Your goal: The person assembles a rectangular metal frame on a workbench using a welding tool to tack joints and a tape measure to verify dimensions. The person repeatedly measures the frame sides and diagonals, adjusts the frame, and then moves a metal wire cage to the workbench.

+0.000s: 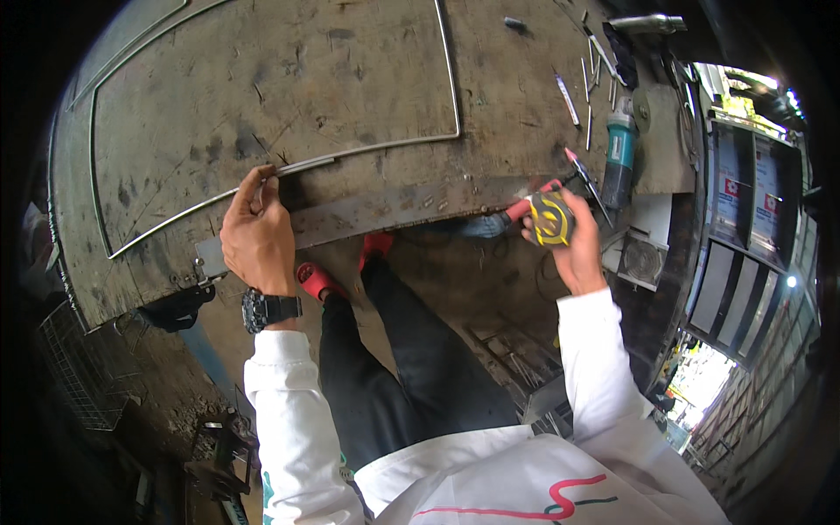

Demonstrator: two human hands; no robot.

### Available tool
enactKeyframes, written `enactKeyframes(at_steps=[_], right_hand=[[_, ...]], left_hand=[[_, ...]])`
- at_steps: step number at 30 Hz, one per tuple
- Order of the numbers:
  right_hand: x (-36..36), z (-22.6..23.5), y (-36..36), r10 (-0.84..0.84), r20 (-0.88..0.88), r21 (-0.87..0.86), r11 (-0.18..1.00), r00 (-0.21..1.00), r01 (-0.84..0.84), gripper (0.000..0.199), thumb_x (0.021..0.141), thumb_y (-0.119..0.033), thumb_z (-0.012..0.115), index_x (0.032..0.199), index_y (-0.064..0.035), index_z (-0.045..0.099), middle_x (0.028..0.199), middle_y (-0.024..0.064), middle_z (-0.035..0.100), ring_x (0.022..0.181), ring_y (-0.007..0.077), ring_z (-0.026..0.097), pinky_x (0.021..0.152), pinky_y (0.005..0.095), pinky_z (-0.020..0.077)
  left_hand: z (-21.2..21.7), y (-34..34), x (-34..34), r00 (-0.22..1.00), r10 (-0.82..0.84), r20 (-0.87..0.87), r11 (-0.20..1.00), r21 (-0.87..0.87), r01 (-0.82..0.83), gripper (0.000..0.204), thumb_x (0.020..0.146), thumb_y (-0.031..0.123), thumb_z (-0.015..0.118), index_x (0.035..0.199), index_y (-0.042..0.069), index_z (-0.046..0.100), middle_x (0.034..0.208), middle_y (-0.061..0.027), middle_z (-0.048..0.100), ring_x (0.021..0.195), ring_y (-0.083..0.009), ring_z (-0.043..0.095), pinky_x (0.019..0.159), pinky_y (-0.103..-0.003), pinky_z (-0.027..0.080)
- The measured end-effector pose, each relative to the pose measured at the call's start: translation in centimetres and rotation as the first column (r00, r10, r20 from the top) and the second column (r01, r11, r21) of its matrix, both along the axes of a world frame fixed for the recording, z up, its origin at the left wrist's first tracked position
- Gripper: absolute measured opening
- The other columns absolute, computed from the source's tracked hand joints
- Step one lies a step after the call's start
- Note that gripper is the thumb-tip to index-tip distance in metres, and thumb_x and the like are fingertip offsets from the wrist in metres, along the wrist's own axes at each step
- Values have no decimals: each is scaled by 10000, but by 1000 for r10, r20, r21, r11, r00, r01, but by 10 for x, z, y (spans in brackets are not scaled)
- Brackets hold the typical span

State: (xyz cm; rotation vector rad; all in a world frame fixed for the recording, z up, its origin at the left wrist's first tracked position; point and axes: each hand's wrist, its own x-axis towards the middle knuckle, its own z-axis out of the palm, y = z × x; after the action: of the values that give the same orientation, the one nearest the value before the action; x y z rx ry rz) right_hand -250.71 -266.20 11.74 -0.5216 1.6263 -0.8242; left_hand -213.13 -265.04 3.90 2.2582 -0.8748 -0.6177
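Observation:
A thin metal rod bent into a large frame (pixel 394 143) lies on the worn wooden table. My left hand (pixel 260 229), wearing a black watch, is over its near side. Thumb and fingertips are pinched together on the rod there, where a short straight metal rod (pixel 317 163) runs alongside the frame's edge. A yellow and black tape measure (pixel 551 219) sits in the closed fingers of my right hand (pixel 581 249), just off the table's near edge. No drawn-out blade can be made out. Beside it, a red-handled object (pixel 518 210) is partly covered.
A flat metal strip (pixel 376 208) runs along the near table edge. To the right lie a teal angle grinder (pixel 619 149), a white marker (pixel 567 99), a pink-tipped pen (pixel 584 175) and several short rods (pixel 588 127). A metal tube (pixel 647 24) lies at the far right.

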Motion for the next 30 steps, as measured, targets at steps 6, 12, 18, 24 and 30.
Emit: enactKeyframes(at_steps=[6, 12, 18, 24, 30], right_hand=[[-28, -7, 55, -128, 75, -11, 992, 989, 129, 482, 1062, -432, 545, 1280, -14, 644, 1097, 124, 720, 911, 264, 742, 803, 414, 622], [-3, 8, -29, 192, -199, 21, 981, 961, -192, 323, 1078, -349, 563, 1192, -56, 637, 1010, 103, 699, 736, 225, 722, 655, 358, 609], [74, -29, -72, 426, -331, 64, 900, 842, -430, 435, 979, -400, 591, 1064, 25, 628, 923, 180, 688, 745, 302, 696, 658, 405, 565], [160, -19, -56, 544, -586, 219, 820, 600, -529, 625, 954, -446, 522, 1187, 126, 623, 1168, 392, 689, 1171, 510, 669, 1052, 503, 507], [143, -58, -22, 362, -624, 153, 926, 693, -346, 511, 967, -420, 602, 1025, 88, 601, 884, 213, 713, 690, 292, 724, 652, 386, 591]], left_hand=[[0, -2, -1, 999, 18, -45, 1000, 1, -18, 179, 996, 306, 741, 1138, 248, 832, 716, 11, 636, 648, -107, 563, 634, -310, 451], [-9, 0, 6, 997, -30, -66, 997, -68, 26, 195, 998, 254, 753, 1154, 171, 836, 714, 71, 541, 646, -56, 450, 606, -267, 381], [-15, 0, 10, 996, -73, -44, 995, -75, 69, 191, 997, 264, 751, 1147, 187, 838, 700, 56, 554, 631, -66, 465, 596, -280, 390], [-8, -1, 9, 999, -48, 6, 998, -32, 49, 197, 977, 294, 752, 1146, 240, 838, 720, 9, 615, 649, -103, 551, 630, -317, 448], [5, -6, 7, 1000, -28, -5, 997, 65, 28, 208, 957, 352, 745, 1124, 270, 838, 902, -56, 791, 832, -244, 752, 770, -367, 550]])
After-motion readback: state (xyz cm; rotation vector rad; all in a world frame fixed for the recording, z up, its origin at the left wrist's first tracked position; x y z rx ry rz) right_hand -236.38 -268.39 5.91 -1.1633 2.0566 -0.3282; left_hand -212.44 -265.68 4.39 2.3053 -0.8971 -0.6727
